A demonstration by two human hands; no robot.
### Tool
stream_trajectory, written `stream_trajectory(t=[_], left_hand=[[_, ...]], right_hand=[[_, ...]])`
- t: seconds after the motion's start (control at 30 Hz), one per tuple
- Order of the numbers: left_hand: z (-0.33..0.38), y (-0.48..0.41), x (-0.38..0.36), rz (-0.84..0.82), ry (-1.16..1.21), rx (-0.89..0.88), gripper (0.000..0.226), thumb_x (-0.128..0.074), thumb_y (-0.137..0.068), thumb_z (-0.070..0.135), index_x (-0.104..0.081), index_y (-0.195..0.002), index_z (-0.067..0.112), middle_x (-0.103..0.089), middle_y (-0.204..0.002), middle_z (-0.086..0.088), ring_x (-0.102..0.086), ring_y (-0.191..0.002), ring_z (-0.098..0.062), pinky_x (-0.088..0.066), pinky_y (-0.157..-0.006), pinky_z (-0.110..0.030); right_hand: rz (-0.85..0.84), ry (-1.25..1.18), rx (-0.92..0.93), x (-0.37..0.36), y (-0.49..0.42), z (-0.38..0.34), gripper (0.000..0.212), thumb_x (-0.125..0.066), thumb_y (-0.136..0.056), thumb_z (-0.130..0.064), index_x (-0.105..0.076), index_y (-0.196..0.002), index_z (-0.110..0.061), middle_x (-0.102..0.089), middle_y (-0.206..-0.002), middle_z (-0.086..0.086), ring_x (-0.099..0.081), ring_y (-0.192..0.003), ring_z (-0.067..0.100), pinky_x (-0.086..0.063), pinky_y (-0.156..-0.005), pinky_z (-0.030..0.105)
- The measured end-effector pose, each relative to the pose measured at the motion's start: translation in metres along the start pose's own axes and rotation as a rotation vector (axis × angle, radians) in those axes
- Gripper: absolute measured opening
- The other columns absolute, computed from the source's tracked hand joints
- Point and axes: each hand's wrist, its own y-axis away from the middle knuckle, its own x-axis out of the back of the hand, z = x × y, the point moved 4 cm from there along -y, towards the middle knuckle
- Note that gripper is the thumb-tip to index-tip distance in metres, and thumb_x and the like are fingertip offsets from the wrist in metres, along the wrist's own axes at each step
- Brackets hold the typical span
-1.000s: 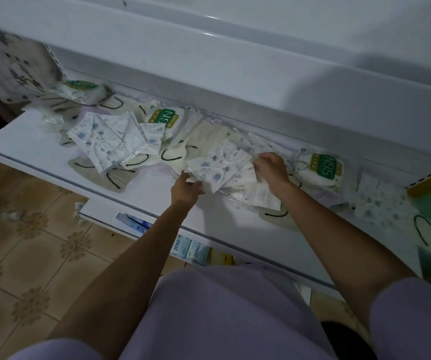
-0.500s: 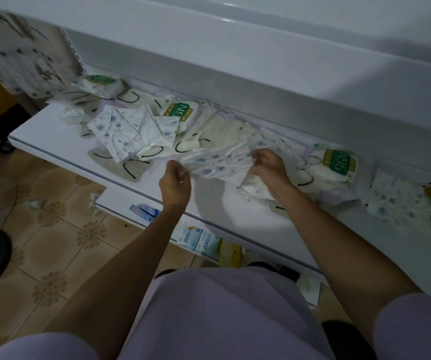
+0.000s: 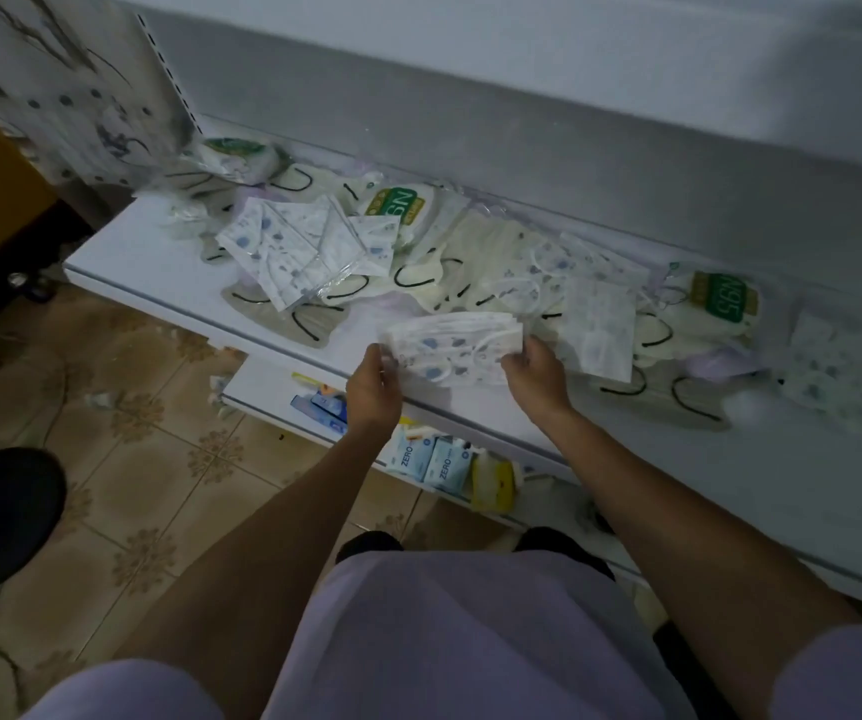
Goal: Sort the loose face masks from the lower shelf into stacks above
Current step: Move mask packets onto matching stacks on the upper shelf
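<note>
We hold a bunch of spotty masks [image 3: 452, 350] just above the front edge of the white shelf [image 3: 148, 272]. Our left hand [image 3: 374, 387] and right hand [image 3: 535, 379] each have fingers clamped on one end. Farther back on it lie loose masks [image 3: 309, 252].

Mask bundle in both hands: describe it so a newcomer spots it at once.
Start at the white shelf littered with masks, and go to its front edge near the middle. There the left hand and right hand grip the ends of a mask bundle: white, blue-spotted, white ear loops. Unlike the cream masks and green N95 packs behind, it alone is held.
</note>
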Motion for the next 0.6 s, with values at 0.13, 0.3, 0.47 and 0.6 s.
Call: stream_trajectory(t=[0.13,0.3,0.47,0.6], left_hand=[[0.007,0.001,0.048,-0.009,0.034,0.039,0.023,-0.033,-0.101,0.019,-0.049,-0.108,0.004,-0.054,-0.085,-0.017,-0.052,-0.072,-0.025,-0.047,-0.064,-0.042],[0.011,-0.003,0.131,0.110,0.031,0.009,0.019,-0.031,-0.101,0.017,-0.042,-0.111,0.005,-0.059,-0.088,-0.025,-0.060,-0.074,-0.036,-0.044,-0.062,-0.038],[-0.001,0.025,0.210,0.248,0.146,0.137,0.034,-0.028,-0.102,0.021,-0.033,-0.135,0.018,-0.058,-0.106,-0.007,-0.068,-0.065,-0.027,-0.054,-0.054,-0.034],[0.002,0.062,0.287,0.530,0.133,0.182,0.026,-0.034,-0.100,0.016,-0.040,-0.126,0.016,-0.056,-0.104,0.001,-0.064,-0.070,-0.020,-0.054,-0.056,-0.026]], right_hand=[[0.035,-0.018,0.026,-0.007,0.016,-0.045,0.017,-0.053,-0.090,-0.008,-0.053,-0.106,-0.003,-0.055,-0.094,0.002,-0.051,-0.084,0.015,-0.038,-0.055,0.016],[-0.058,-0.002,0.274,-0.045,0.027,-0.132,0.016,-0.045,-0.095,-0.007,-0.053,-0.108,-0.002,-0.053,-0.097,0.004,-0.049,-0.085,0.016,-0.032,-0.061,0.015],[-0.227,0.003,0.495,-0.100,0.057,-0.200,0.023,-0.034,-0.099,-0.006,-0.051,-0.111,0.002,-0.050,-0.099,0.003,-0.047,-0.089,0.017,-0.029,-0.063,0.017],[-0.414,-0.046,0.624,-0.154,0.096,-0.250,0.027,-0.031,-0.099,-0.004,-0.050,-0.117,0.000,-0.054,-0.106,0.008,-0.047,-0.090,0.016,-0.030,-0.064,0.015]])
